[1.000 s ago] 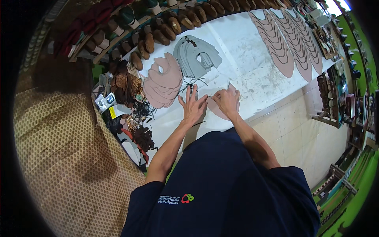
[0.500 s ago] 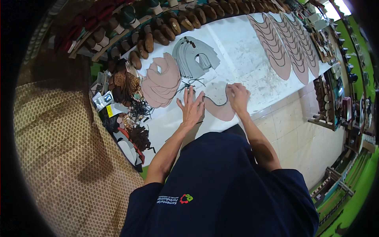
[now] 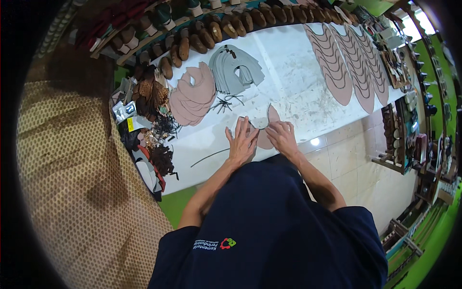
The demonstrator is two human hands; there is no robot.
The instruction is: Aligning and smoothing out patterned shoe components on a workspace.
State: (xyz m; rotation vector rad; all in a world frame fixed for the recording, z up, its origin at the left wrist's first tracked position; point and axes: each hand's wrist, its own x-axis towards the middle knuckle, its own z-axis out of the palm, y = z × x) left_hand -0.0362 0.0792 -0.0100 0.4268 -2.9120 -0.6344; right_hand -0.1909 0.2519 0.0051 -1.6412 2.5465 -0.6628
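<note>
A U-shaped pink shoe-upper piece (image 3: 264, 141) lies on the white worktable (image 3: 288, 77) near its front edge, with a dark line along its inner curve. My left hand (image 3: 243, 142) rests flat over the left arm of the piece, fingers apart. Bent fingers of my right hand (image 3: 283, 138) press together on the inner edge at the right; the fingertips are partly hidden. Left of my left hand, a thin dark strip (image 3: 210, 157) lies on the table. Several short dark strips (image 3: 224, 103) lie farther off.
Overlapping pink pieces (image 3: 192, 98) and a grey stack (image 3: 237, 72) lie at left and centre. Rows of dark-edged pink pieces (image 3: 339, 86) cover the far right. Brown shoe lasts (image 3: 215, 32) line the back edge. Scraps (image 3: 161, 161) crowd the left end.
Both hands have come nearer the table's front edge and closer together. My right hand has slid from the tip of the pink piece down its inner curve. My left hand now covers its left arm.
</note>
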